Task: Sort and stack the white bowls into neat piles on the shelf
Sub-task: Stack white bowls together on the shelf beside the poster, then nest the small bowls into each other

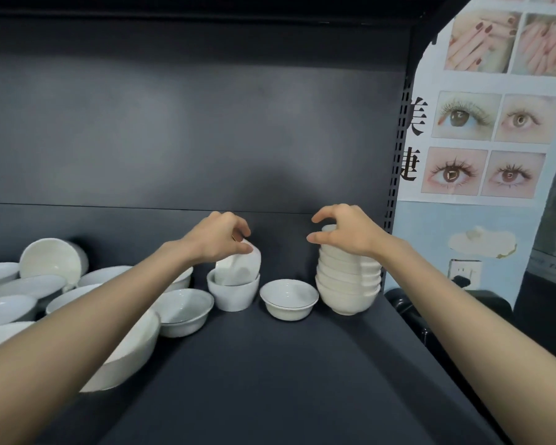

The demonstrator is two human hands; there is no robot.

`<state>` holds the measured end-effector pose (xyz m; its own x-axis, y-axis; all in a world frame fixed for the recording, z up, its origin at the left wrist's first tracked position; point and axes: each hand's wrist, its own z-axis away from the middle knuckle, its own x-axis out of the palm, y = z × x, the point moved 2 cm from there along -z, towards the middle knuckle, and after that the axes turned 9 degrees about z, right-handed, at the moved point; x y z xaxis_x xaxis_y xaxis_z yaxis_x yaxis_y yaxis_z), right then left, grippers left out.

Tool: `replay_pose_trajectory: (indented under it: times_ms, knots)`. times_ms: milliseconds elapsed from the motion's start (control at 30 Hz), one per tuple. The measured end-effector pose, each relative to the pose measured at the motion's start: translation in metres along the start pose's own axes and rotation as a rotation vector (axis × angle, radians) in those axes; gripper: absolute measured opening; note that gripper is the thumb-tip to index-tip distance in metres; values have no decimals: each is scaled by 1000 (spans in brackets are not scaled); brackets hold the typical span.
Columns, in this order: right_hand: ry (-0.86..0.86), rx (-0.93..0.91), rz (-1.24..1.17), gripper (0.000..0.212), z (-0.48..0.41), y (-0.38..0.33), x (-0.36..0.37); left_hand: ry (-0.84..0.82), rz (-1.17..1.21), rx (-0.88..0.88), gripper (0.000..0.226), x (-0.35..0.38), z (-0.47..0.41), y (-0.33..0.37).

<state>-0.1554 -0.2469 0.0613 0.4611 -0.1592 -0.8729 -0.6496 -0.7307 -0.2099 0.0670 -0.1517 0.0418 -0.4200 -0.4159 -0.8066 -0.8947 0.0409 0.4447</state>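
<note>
Shelf (270, 364), near left: loose white bowls (180, 311); centre, one shallow bowl (289, 298). Behind: left hand (219, 236) pinches tilted deep bowl (238, 268) over its twin (233, 295); level it before release. Right hand (344, 234), fingers loosely spread, rests atop tall stack (347, 284).

Bowls (347, 293) white; shelf (270, 364) dk grey; poster (482, 123) pale, eye pics.
</note>
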Motion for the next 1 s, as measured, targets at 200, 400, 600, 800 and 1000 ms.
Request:
replay_pose_trajectory:
  times_ms: [200, 400, 600, 800, 1000]
  knots:
    - [11, 76, 1, 46, 2, -35, 29, -28, 23, 9, 30, -12, 16, -42]
    - [-27, 141, -10, 45, 26, -47, 58, -139, 24, 15, 40, 0, 32, -59]
    - [-125, 188, -18, 43, 43, -43, 89, -322, -90, -55, 44, 14, 50, -66]
    - [-216, 206, -53, 48, 55, -30, 112, -432, -204, -156, 39, 23, 62, -62]
    - [-239, 161, -102, 37, 64, -17, 120, -417, -259, -210, 27, 30, 72, -49]
